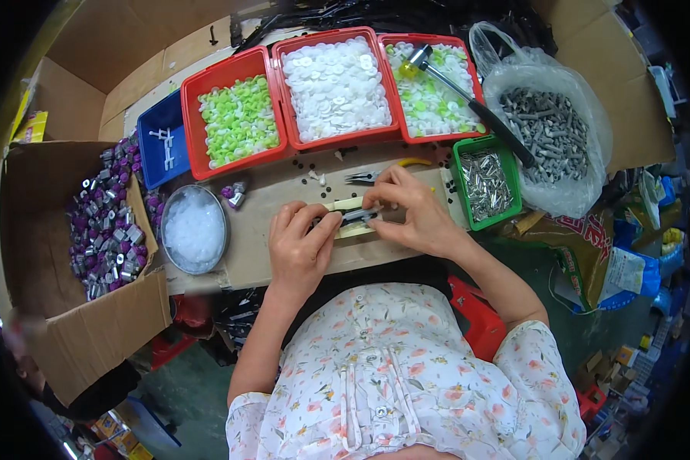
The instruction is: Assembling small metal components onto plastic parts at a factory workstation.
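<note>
Both hands meet over a pale yellow block [354, 231] on the cardboard-covered bench. My left hand [299, 241] is closed, thumb and forefinger pinching a small dark elongated part [349, 216] that lies across the block. From the other side my right hand [412, 213] pinches at the same part's far end. A small whitish piece shows near its fingertips, too blurred to name. Just beyond the block lie pliers [363, 177] with a yellow handle. Small black rings [312, 173] and a few white bits are scattered close by.
Red trays [336, 140] of green and white plastic pieces line the back; a hammer [468, 96] rests across the right one. Right: a green tray [518, 201] of metal pins, a bag [594, 146] of grey parts. Left: a blue tray [152, 123], white-filled bowl [224, 230], carton [92, 337] of purple-and-metal pieces.
</note>
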{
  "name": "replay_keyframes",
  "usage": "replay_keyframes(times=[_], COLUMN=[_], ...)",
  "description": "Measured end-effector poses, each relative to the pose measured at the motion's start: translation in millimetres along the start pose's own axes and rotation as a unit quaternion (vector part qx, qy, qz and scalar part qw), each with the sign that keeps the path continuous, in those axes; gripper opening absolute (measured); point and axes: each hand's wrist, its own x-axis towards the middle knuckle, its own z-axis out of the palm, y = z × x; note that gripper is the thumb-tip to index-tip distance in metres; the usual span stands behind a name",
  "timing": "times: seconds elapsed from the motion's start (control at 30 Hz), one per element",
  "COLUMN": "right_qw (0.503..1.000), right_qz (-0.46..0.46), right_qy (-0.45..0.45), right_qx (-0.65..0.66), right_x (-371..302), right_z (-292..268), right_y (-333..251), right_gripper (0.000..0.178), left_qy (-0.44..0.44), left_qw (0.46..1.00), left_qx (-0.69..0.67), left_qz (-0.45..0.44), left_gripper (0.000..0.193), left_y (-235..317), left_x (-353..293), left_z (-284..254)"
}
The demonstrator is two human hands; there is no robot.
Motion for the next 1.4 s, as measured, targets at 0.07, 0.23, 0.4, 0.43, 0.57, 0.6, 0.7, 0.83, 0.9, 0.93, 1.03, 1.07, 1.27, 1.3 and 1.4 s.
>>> replay_keyframes(times=[0.07, 0.23, 0.4, 0.43, 0.57, 0.6, 0.7, 0.83, 0.9, 0.93, 1.03, 1.07, 1.27, 1.3, 1.4], right_qw=[0.998, 0.996, 0.935, 0.911, 0.81, 0.773, 0.762, 0.749, 0.749, 0.746, 0.751, 0.756, 0.804, 0.805, 0.855], right_qz=[-0.043, -0.081, -0.122, -0.138, 0.013, 0.041, 0.129, 0.059, 0.02, -0.003, -0.076, -0.122, -0.222, -0.253, -0.241], right_qy=[-0.005, 0.005, 0.221, 0.243, 0.291, 0.295, 0.169, 0.101, 0.102, 0.125, 0.182, 0.217, 0.33, 0.364, 0.41], right_qx=[-0.044, -0.049, -0.249, -0.304, -0.508, -0.561, -0.611, -0.652, -0.654, -0.654, -0.63, -0.605, -0.442, -0.395, -0.206], right_x=[0, 0, 45, 59, 99, 109, 142, 199, 199, 195, 188, 189, 203, 199, 154], right_z=[-4, -33, -129, -153, -229, -232, -216, -195, -203, -211, -221, -226, -239, -238, -234], right_y=[0, -6, -6, 10, 60, 66, 48, 60, 66, 68, 64, 60, 22, 11, -27], right_gripper=[0.031, 0.033, 0.02, 0.019, 0.019, 0.021, 0.02, 0.016, 0.013, 0.012, 0.01, 0.009, 0.019, 0.02, 0.021], left_qy=[0.002, -0.006, -0.011, -0.009, -0.011, -0.014, -0.008, -0.015, -0.016, 0.003, 0.029, 0.014, 0.028, 0.019, 0.036], left_qw=[1.0, 1.0, 1.0, 1.0, 0.999, 1.0, 1.0, 1.0, 1.0, 0.999, 0.998, 1.0, 0.999, 0.999, 0.999], left_qx=[-0.005, 0.006, 0.008, 0.004, -0.028, -0.015, 0.013, 0.003, 0.001, 0.0, 0.0, -0.005, 0.037, 0.035, 0.019], left_qz=[0.006, -0.004, -0.016, -0.006, 0.009, 0.007, 0.001, 0.0, 0.003, 0.048, 0.055, 0.021, 0.019, -0.005, -0.011], left_gripper=[0.019, 0.018, 0.026, 0.026, 0.027, 0.026, 0.026, 0.024, 0.023, 0.021, 0.016, 0.02, 0.021, 0.025, 0.027], left_y=[1, 3, 5, 7, 12, 12, 8, -3, -4, -4, -1, -1, 2, 6, 12], left_x=[2, 0, -4, -3, 5, 6, -3, -14, -4, 2, 4, 3, 8, 5, 15], left_z=[0, -1, -9, -9, -4, -4, -5, -9, -8, -8, -11, -12, -34, -39, -41])
